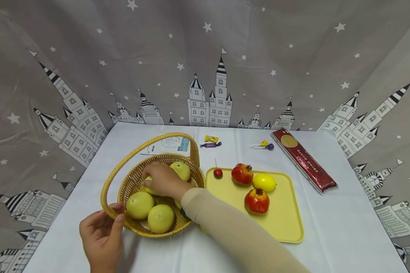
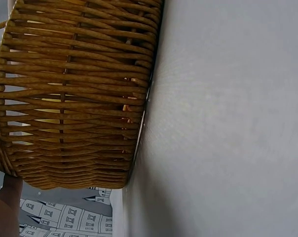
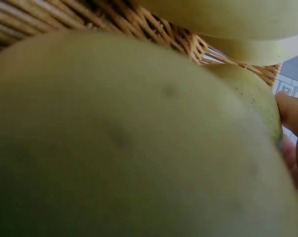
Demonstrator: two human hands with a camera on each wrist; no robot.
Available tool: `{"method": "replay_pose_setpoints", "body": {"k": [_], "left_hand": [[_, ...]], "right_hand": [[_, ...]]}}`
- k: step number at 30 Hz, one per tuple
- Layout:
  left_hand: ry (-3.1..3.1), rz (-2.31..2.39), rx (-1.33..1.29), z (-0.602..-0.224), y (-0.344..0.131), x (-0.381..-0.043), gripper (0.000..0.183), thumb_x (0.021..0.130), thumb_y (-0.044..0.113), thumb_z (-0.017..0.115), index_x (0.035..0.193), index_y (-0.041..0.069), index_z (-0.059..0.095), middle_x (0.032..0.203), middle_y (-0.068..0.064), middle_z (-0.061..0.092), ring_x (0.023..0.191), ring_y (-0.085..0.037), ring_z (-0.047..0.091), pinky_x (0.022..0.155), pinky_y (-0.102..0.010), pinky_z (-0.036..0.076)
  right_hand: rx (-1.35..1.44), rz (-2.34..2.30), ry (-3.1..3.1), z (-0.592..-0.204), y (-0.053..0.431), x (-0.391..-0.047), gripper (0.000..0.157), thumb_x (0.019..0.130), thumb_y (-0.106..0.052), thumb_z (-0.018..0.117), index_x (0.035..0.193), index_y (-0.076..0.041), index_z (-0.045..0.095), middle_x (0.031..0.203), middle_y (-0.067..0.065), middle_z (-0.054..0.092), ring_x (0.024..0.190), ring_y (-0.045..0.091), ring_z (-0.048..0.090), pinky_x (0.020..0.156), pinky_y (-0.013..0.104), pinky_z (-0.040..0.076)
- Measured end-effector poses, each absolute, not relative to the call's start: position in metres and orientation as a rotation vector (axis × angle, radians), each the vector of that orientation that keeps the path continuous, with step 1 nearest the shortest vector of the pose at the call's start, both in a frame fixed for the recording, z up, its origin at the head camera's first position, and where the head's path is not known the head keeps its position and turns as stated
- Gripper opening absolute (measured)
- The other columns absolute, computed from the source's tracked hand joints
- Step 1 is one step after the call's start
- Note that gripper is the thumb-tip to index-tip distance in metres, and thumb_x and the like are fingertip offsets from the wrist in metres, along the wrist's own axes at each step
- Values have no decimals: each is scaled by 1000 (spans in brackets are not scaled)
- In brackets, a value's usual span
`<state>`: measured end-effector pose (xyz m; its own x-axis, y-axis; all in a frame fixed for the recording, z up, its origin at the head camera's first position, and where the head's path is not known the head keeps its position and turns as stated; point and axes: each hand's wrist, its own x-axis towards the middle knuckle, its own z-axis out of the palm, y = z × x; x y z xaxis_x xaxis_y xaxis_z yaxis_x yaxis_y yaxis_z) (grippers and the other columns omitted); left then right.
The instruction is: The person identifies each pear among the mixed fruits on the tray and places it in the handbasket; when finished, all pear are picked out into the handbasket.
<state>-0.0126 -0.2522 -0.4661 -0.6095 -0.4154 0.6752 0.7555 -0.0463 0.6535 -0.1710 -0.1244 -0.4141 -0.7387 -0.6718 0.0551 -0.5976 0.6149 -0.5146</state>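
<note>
The wicker basket (image 1: 172, 232) stands on the white table with several round yellow-green fruits in it. My left hand (image 1: 102, 237) grips the foot of its arched handle (image 1: 136, 150), thumb in front; in the left wrist view the woven side (image 2: 75, 98) fills the left part. My right hand (image 1: 167, 180) reaches inside and holds one yellow-green fruit (image 3: 255, 94) among the others, its fingers partly hidden. Two more fruits (image 1: 161, 218) lie nearest me, and another fruit (image 1: 180, 170) sits by the far rim. A large fruit (image 3: 129, 138) blocks much of the right wrist view.
Right of the basket, a yellow tray (image 1: 283, 227) bears two pomegranates (image 1: 257, 201), a lemon (image 1: 264, 182) and a cherry (image 1: 218, 173). Behind lie wrapped candies (image 1: 210, 144), lollipops (image 1: 269, 146), a red pasta packet (image 1: 304, 161) and a flat pale packet (image 1: 171, 145).
</note>
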Motion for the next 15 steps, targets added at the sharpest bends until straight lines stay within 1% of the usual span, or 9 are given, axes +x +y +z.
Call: {"method": "replay_pose_setpoints", "body": {"k": [3,5,8,11,13,15], "left_hand": [[-1398,-1771,-394,-466,-252,-14,47,81,-28,55,120,-20,29,111,-34,58,105,-33,63,95,-32,52],[-1387,-1780,-409,-466,-252,-15,47,81,-28,54,120,-20,30,111,-35,58,105,-33,63,96,-32,52],[-1395,-1783,-412,-467,-252,-15,47,81,-28,54,120,-19,30,111,-34,58,105,-33,63,96,-32,52],[-1420,-1781,-387,-467,-253,-14,47,82,-27,54,122,-18,29,112,-32,58,106,-32,63,97,-31,51],[-1455,-1762,-359,-467,-252,-13,47,83,-26,53,122,-18,29,113,-31,58,107,-31,62,97,-30,51],[-1562,-1655,-273,-463,-250,-11,47,83,-24,55,122,-17,29,114,-28,59,108,-28,61,98,-28,49]], "right_hand": [[-1043,-749,2694,-414,-124,-172,17,94,-38,62,102,-24,66,107,-12,59,105,4,55,92,15,44],[-1039,-742,2678,-412,-122,-172,24,95,-42,59,108,-23,66,110,-11,59,105,5,55,91,16,45],[-1026,-778,2622,-402,-114,-171,36,95,-49,56,121,-24,63,121,-11,57,112,5,54,94,19,45],[-1048,-884,2538,-384,-93,-164,43,95,-51,55,130,-26,57,133,-11,53,121,7,50,101,22,42],[-1097,-969,2477,-372,-70,-156,43,95,-50,55,131,-26,57,134,-11,53,123,7,48,104,24,41],[-1163,-1055,2412,-362,-41,-147,42,96,-49,54,130,-25,57,132,-12,54,123,5,47,104,24,41]]}}
